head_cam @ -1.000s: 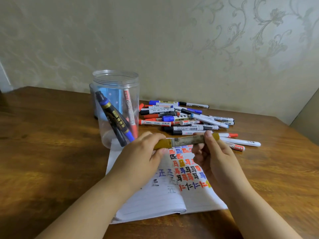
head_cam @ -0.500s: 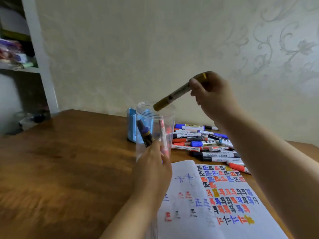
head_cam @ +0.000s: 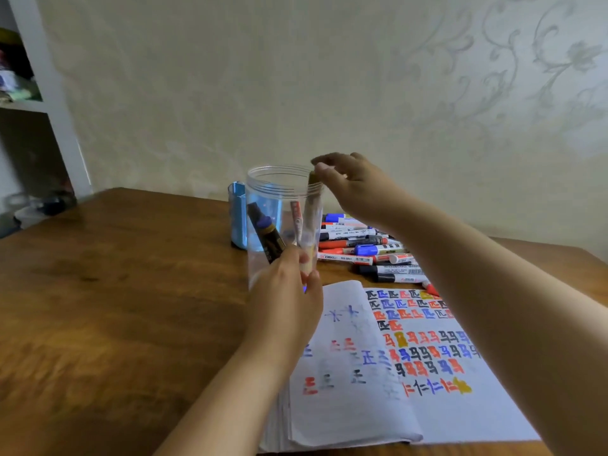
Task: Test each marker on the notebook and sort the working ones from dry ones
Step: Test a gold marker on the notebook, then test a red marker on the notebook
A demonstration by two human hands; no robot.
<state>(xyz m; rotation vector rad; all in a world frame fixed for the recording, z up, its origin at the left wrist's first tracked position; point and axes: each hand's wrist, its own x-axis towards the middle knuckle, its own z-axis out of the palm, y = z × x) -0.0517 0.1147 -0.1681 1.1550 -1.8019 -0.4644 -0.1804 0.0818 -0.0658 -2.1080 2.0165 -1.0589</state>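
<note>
Steadying the clear jar (head_cam: pixel 283 205) — left hand (head_cam: pixel 289 301) grips its base; right hand (head_cam: pixel 348 185), grip loosely spread, hovers above the rim where the gold marker (head_cam: pixel 311 205) stands inside.

Wooden table (head_cam: pixel 115 307): notebook (head_cam: pixel 411 390), marker pile (head_cam: pixel 365 251), blue container (head_cam: pixel 237 218)

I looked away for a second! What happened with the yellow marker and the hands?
The right hand carried the yellow marker up from over the notebook and lowered it into the clear jar, fingers loosening at its top. The left hand let go of the marker and now grips the jar. The marker pile stayed put.
</note>
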